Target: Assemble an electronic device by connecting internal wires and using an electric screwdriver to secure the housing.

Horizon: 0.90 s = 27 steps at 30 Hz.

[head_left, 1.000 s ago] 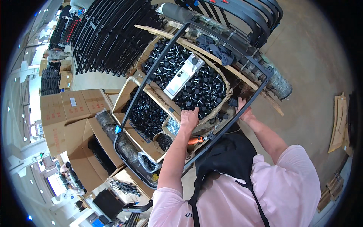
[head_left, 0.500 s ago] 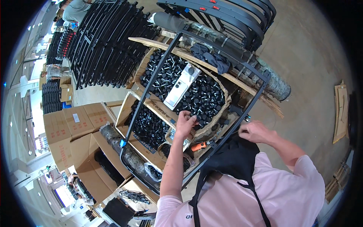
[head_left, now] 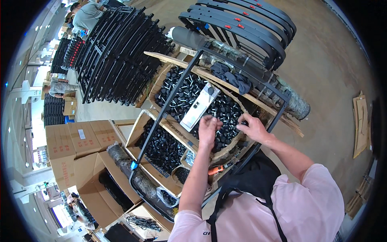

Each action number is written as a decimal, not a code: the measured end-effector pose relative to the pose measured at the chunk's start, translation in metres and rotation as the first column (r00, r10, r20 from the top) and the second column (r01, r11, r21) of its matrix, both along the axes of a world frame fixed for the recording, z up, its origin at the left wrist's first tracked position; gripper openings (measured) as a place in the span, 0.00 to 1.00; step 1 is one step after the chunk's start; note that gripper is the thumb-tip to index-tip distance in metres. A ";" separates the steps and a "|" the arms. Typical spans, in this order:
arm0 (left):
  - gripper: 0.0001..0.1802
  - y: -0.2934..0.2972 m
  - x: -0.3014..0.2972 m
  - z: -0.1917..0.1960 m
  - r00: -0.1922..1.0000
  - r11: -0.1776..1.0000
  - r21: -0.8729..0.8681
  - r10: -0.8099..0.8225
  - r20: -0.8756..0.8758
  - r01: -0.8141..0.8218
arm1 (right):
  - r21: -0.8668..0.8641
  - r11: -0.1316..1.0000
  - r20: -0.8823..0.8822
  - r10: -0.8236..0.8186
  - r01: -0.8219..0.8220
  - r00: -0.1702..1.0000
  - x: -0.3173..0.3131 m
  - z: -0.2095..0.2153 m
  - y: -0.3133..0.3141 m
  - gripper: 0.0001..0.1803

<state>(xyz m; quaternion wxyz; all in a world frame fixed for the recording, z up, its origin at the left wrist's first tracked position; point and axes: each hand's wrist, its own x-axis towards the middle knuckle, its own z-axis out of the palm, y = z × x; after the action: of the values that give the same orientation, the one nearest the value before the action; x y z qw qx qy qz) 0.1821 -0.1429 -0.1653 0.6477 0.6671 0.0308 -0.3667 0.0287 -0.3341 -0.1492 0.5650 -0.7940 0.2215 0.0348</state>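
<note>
My left hand [head_left: 209, 128] is over the large cardboard box, its fingers curled together. What they hold, if anything, is too small to make out. Facing it, my right hand [head_left: 253, 128] hovers above the box's near right part, thumb and fingers pinched, and their contents cannot be told. Beneath both hands lie many black round-headed screw feet [head_left: 225, 111] with bright metal studs. A silver-white metal box [head_left: 200, 106] with dark round spots rests on top of them. The black tube frame [head_left: 171, 99] spans the boxes; my forearms reach in over its near side.
A second box of small black parts [head_left: 163, 143] sits to the left, by an orange-handled tool [head_left: 215, 170]. Wrapped rolls [head_left: 296, 99] and a wooden board [head_left: 229, 84] lie beyond. Stacked black frames [head_left: 121, 56] stand far left; people [head_left: 86, 18] are in the background.
My right hand has moved left and forward from beside the apron to over the screw feet. My left hand has lifted slightly right. The whole view has shifted a little.
</note>
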 end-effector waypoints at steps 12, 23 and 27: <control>0.18 -0.151 0.238 0.039 0.423 0.948 0.315 -0.271 0.865 -0.037 | 0.062 0.998 -0.039 0.002 0.000 0.999 -0.042 0.056 -0.025 0.20; 0.19 -0.178 0.267 0.004 0.410 0.923 0.381 -0.367 0.835 0.051 | 0.087 0.975 -0.062 -0.198 0.203 0.978 -0.073 0.071 -0.054 0.18; 0.20 -0.178 0.266 0.008 0.333 0.917 0.385 -0.397 0.855 0.102 | 0.031 0.979 -0.044 -0.200 0.201 0.979 -0.073 0.071 -0.056 0.17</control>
<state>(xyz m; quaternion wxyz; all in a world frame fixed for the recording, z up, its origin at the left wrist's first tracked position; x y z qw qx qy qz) 0.4480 -0.3206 -0.1571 0.3941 0.8318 -0.3903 -0.0206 -0.0447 -0.3902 -0.0779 0.5752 -0.7566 0.3111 -0.0024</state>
